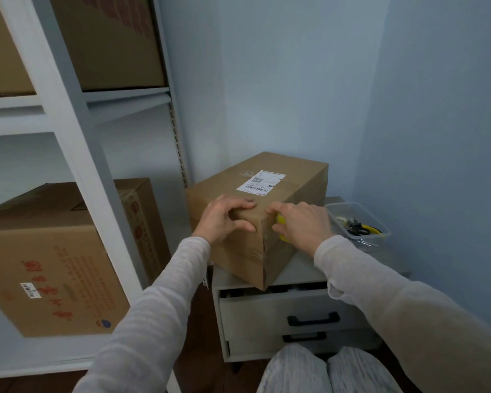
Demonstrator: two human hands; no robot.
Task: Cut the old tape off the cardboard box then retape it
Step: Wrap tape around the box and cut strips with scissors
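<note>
I have the cardboard box (262, 211) on the counter (304, 269), left hand (226, 219) clamped over its near corner. My right hand (301, 224) grips what looks like a yellow cutter (281, 219). Cutting step; next, I'd slice along the clear tape (262, 248).

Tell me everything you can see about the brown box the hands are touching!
The cardboard box is plain brown, long and closed. It lies flat on a grey drawer cabinet, turned at an angle so its near corner pokes over the front edge. A white shipping label with a barcode is stuck on top. Shiny clear tape runs down the near end. The left hand grips the near top corner; the right hand, holding something yellow, presses against the same end.
</note>
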